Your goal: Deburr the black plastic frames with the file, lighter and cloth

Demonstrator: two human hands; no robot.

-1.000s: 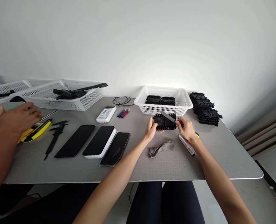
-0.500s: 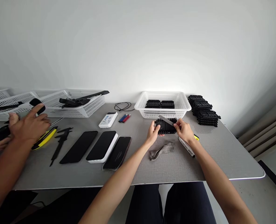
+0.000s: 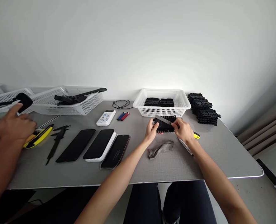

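My left hand (image 3: 152, 130) is closed on the left end of a black plastic part (image 3: 164, 127) with toothed long edges, held just above the table. My right hand (image 3: 184, 129) pinches a thin flat grey metal strip (image 3: 162, 119), which lies slanted across the part's upper face. Whether the strip is a file or a blade I cannot tell. A crumpled grey cloth (image 3: 160, 150) lies below the hands. Beside my right wrist are a white marker (image 3: 186, 147) and a yellow-and-black handle (image 3: 196, 135), both partly hidden by the wrist.
A white basket (image 3: 161, 111) with similar black parts stands behind my hands; several more are stacked (image 3: 204, 109) at its right. Leftward lie phones (image 3: 76, 145), a power bank (image 3: 106, 118), lighters (image 3: 123, 116) and calipers (image 3: 56, 144). A co-worker's hands (image 3: 16, 124) work at far left.
The metal strip has slid slightly left across the black part, with my right hand following. The co-worker's hands have moved left and lower. The whole view has shifted a little.
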